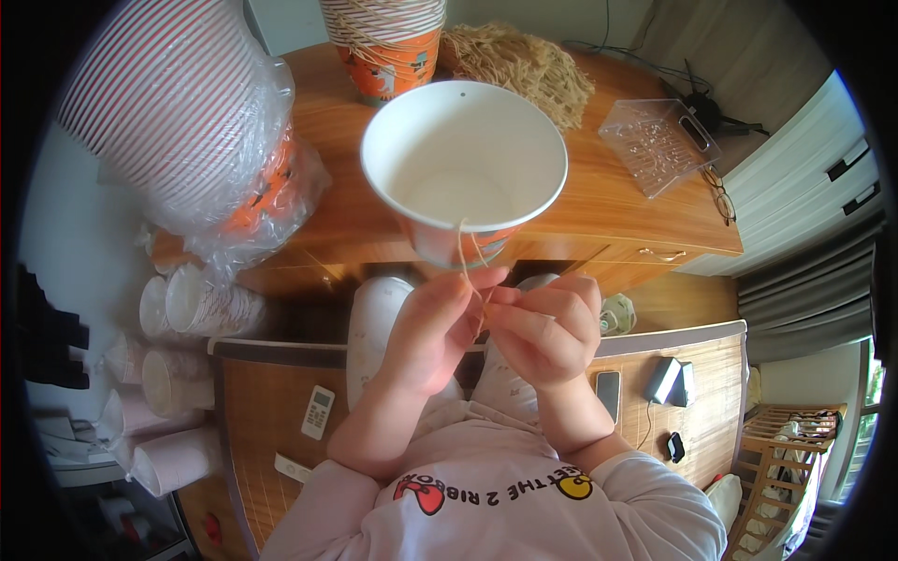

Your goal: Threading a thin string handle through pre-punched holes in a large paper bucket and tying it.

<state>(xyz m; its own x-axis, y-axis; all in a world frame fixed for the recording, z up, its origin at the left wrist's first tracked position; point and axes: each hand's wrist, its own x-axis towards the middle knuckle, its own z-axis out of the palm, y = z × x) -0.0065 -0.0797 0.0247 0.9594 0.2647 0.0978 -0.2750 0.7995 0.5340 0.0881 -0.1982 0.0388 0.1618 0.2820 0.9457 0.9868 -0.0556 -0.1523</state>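
Note:
A large white-rimmed paper bucket [463,131] stands at the desk's front edge, its mouth tilted toward me. Its inside is white and the outside carries an orange print. A thin tan string [461,251] passes at the near rim and runs down to my fingers. My left hand [435,323] pinches the string between thumb and fingers, just below the bucket. Close beside it, my right hand [552,327] has its fingers curled and pressed together on the same string. A small hole shows near the far rim.
Stacked buckets in clear plastic [187,122] rise at the left. Behind are a stack of strung buckets [388,47] and a heap of tan strings [519,65]. A clear acrylic tray [655,140] and glasses [720,194] lie right. More buckets [178,458] lie lower left.

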